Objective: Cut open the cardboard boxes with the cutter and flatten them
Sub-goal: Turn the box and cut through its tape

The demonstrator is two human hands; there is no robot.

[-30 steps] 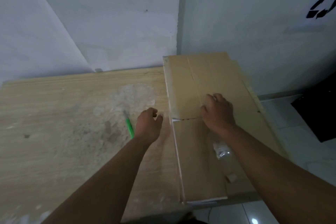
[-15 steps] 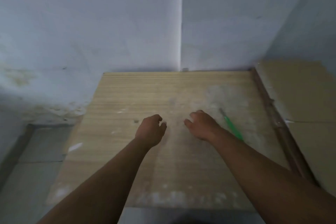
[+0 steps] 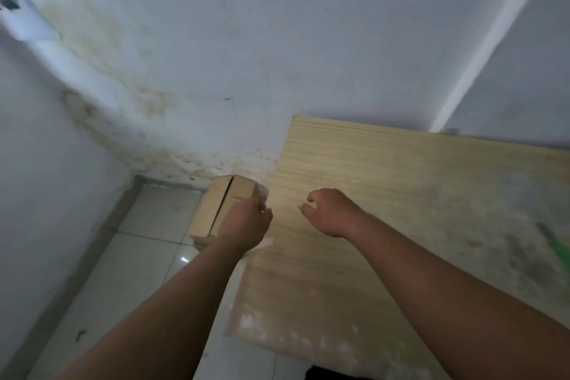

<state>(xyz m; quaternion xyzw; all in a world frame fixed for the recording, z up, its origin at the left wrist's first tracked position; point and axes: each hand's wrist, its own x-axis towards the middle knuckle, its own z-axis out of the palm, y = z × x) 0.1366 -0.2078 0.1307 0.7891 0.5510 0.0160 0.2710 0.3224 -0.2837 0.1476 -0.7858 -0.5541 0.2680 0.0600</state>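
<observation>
Head view: both forearms reach forward. The left hand (image 3: 246,224), fingers loosely curled, hangs at the left edge of the pale wooden tabletop (image 3: 401,194), in front of a small brown cardboard box (image 3: 212,210) on the white tiled floor (image 3: 148,225); whether it touches the box cannot be told. The right hand (image 3: 330,214), fingers loosely curled and empty, hovers over the tabletop. A blurred green cutter (image 3: 559,249) lies on the tabletop, far right.

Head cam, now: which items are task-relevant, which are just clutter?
Job:
- cardboard box, on the floor left of the table
- green cutter, at the frame's right edge on the table
- left hand, right hand, both holding nothing

Lying about:
- paper on the wall
- dark object at bottom edge
</observation>
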